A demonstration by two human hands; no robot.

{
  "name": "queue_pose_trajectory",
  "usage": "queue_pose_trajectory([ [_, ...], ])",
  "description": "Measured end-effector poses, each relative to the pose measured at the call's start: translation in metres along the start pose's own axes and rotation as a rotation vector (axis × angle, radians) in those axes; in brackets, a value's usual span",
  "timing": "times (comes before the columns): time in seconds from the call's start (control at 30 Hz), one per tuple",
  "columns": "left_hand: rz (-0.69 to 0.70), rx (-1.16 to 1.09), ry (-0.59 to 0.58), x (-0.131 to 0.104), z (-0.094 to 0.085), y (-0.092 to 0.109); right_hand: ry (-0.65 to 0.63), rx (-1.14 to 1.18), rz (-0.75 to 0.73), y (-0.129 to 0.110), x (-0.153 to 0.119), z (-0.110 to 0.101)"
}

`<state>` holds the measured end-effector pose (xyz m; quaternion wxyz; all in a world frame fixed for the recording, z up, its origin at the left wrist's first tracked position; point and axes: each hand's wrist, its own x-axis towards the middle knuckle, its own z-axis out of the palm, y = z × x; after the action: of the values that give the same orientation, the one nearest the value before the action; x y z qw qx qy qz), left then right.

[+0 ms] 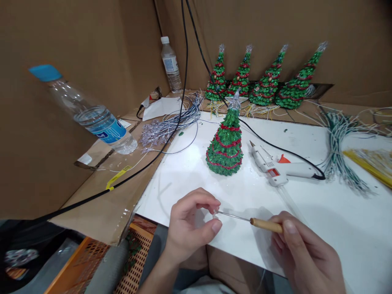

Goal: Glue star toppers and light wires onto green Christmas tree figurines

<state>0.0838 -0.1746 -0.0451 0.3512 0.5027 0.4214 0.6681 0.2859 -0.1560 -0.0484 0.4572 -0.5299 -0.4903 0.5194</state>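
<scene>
Awl [266,225] held over the table [180,171], by its near edge. Right hand [309,253]: fingers closed on the wooden handle, thumb on top; gripped well back, presumably to leave the shaft free and steer the tip. Left hand [188,228]: thumb and forefinger narrow, pinching a small clear piece [214,214] at the tip, likely to steady so slight a part. Exact contact too small to confirm.

Green tree [225,149] upright on the table beyond the hands, probably set there to be reachable yet leave working room. Glue gun [277,169] lies to its right, apparently parked on the right hand's side.

Pose: left fingers curved into a ring, wrist crossing the near edge; right fingers curled beneath the handle, awl pointing left.
</scene>
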Motion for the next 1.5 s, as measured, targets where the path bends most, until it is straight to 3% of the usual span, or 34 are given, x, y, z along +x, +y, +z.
queue_pose_trajectory([
  [0.7,0.015,0.045,0.078,0.004,0.001,0.004,0.036,0.021,0.039,-0.008,-0.003,0.006],
  [1.07,0.021,0.054,0.076,0.003,0.002,0.003,-0.007,0.039,-0.031,0.014,0.002,-0.008],
  [1.3,0.029,0.042,0.064,0.003,0.001,0.003,-0.007,0.026,-0.054,0.015,0.001,-0.007],
  [1.5,0.035,0.016,0.093,0.002,0.000,0.001,0.080,0.048,-0.018,0.013,0.002,-0.005],
])
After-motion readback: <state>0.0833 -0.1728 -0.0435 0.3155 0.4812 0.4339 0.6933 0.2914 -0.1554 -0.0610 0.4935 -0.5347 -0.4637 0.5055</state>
